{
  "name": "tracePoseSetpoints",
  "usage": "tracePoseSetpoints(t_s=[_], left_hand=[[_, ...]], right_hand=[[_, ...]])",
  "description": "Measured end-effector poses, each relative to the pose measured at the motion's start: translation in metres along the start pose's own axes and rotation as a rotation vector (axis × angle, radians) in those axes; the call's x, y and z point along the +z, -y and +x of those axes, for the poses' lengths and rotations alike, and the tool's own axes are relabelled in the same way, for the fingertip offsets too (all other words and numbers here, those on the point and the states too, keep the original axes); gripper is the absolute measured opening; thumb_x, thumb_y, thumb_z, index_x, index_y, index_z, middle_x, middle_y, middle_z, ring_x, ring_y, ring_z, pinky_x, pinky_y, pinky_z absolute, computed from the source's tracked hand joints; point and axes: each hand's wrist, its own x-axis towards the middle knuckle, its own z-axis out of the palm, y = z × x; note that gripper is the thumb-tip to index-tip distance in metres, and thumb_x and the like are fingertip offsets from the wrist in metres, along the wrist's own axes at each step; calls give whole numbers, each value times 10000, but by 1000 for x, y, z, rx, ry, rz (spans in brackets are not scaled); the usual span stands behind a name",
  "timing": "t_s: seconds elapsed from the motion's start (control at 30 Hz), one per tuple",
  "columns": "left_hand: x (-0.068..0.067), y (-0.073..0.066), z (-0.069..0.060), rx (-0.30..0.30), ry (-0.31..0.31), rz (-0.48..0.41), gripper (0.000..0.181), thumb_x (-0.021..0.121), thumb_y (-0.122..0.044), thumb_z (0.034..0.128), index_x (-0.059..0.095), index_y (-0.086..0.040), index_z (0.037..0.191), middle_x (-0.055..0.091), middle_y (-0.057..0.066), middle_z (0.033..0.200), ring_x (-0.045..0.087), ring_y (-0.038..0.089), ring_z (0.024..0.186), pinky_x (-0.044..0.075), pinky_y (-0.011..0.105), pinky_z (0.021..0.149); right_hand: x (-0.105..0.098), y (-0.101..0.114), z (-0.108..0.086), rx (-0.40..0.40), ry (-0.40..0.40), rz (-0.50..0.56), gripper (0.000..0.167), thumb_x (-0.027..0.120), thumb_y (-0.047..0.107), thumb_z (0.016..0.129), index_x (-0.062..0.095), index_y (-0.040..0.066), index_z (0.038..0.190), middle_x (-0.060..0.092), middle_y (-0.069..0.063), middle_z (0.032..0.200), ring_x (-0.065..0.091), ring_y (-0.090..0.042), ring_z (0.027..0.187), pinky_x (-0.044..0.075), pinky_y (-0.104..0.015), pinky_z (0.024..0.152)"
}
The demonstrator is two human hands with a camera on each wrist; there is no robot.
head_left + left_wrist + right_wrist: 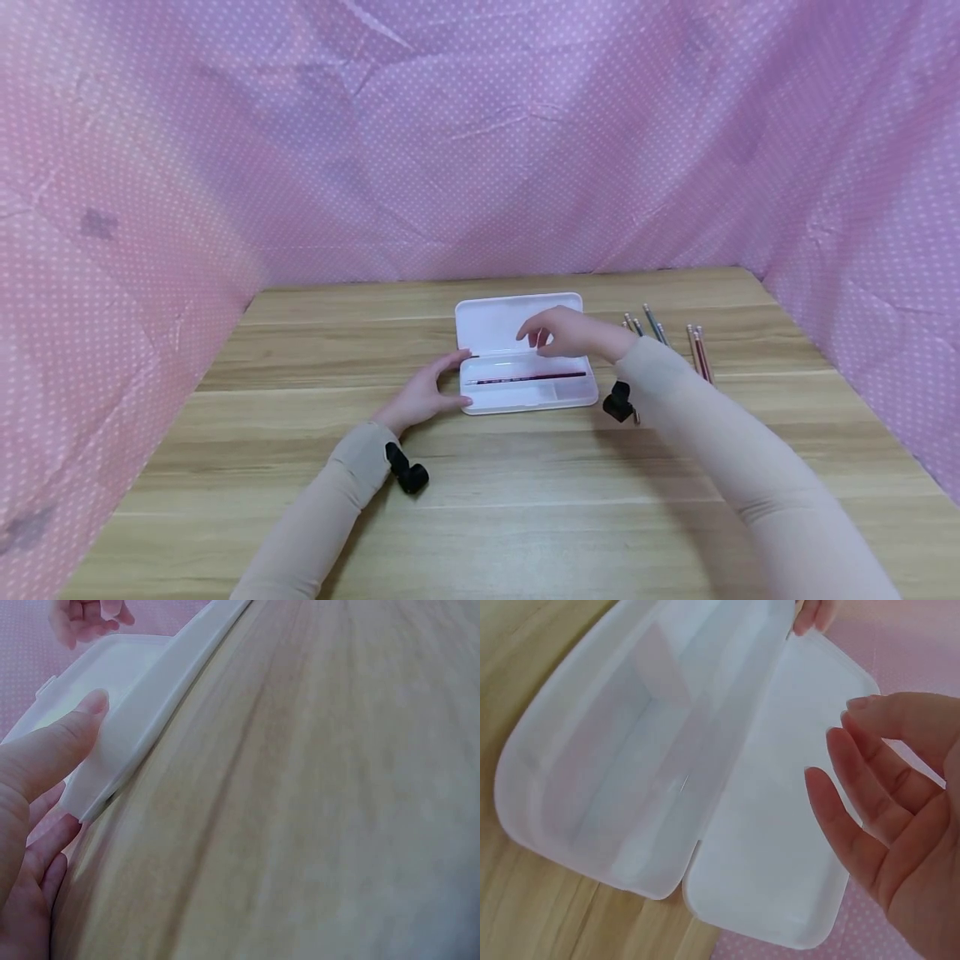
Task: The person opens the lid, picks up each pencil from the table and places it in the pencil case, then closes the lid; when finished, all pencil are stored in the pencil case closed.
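Note:
A white pencil case (517, 398) lies on the table with its lid (487, 321) folded back, away from me. Lengthwise inside it rests a dark red pencil (528, 378); in the right wrist view I cannot make the pencil out. My left hand (423, 393) grips the left end of the case. In the left wrist view its thumb (71, 739) lies against the case's side and the fingers reach round the corner. Over the lid hovers my right hand (566, 332), fingers loosely bent and nothing visible between them.
Several pencils, some teal (653, 323) and some dark red (701, 350), lie to the right of the case, partly hidden by the right forearm. The wooden table (300, 350) meets a pink dotted cloth (420, 167) at its back and sides.

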Motion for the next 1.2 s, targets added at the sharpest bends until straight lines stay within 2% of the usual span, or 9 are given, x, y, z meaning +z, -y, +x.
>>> tracePoseSetpoints(t_s=[0.23,0.53,0.63,0.8,0.83,0.93,1.03,1.1,1.2], left_hand=[[-1,-1,0,1,-2,4,766,788,-164,772,409,-229,1434,453,20,1438,396,207,1330,261,420,1143],[-1,1,1,11,2,0,765,785,-170,776,404,-228,1437,445,21,1446,389,209,1338,254,429,1145],[-1,1,1,-1,1,-5,763,786,-164,775,408,-235,1434,446,9,1445,392,197,1334,256,414,1144],[-1,2,0,20,0,3,765,784,-161,775,404,-215,1438,448,30,1444,405,219,1325,269,431,1137],[-1,-3,-2,22,3,2,763,778,-149,780,399,-189,1441,447,52,1445,406,238,1325,268,443,1136],[-2,-3,-2,12,2,-7,766,782,-154,777,402,-200,1440,444,43,1448,394,233,1333,255,441,1143],[-2,-3,-2,11,7,-10,771,780,-148,777,395,-191,1444,434,52,1456,381,243,1344,244,450,1147],[-2,2,1,13,4,-4,773,785,-158,774,398,-212,1442,434,31,1457,385,226,1341,248,437,1147],[-2,2,1,7,4,12,772,783,-165,777,396,-219,1443,437,19,1454,395,214,1333,255,424,1145]], right_hand=[[1,-8,-17,22,-63,88,326,625,-1,854,616,-19,1179,672,-147,986,630,-234,927,541,-351,813],[5,-23,-44,52,-137,181,322,616,2,869,595,-52,1186,652,-175,984,622,-263,941,531,-422,848],[7,-29,-54,76,-147,202,319,617,20,880,595,-45,1192,651,-152,979,615,-247,944,535,-396,836],[11,-39,-71,130,-165,211,316,614,23,885,598,-38,1194,653,-141,988,605,-233,950,539,-363,832],[12,-41,-75,142,-167,217,324,615,28,885,594,-41,1201,653,-139,990,603,-233,953,539,-361,832],[12,-46,-87,188,-184,225,353,624,54,888,582,-30,1228,652,-114,1008,594,-225,966,535,-322,820],[12,-53,-100,208,-209,234,378,636,84,890,570,-33,1244,645,-98,1014,590,-210,963,528,-268,795],[11,-57,-108,222,-229,218,377,644,92,888,575,-34,1236,647,-81,1010,587,-187,951,519,-236,768],[12,-62,-120,242,-241,214,384,650,97,885,574,-47,1233,650,-82,997,580,-147,925,507,-230,748]])
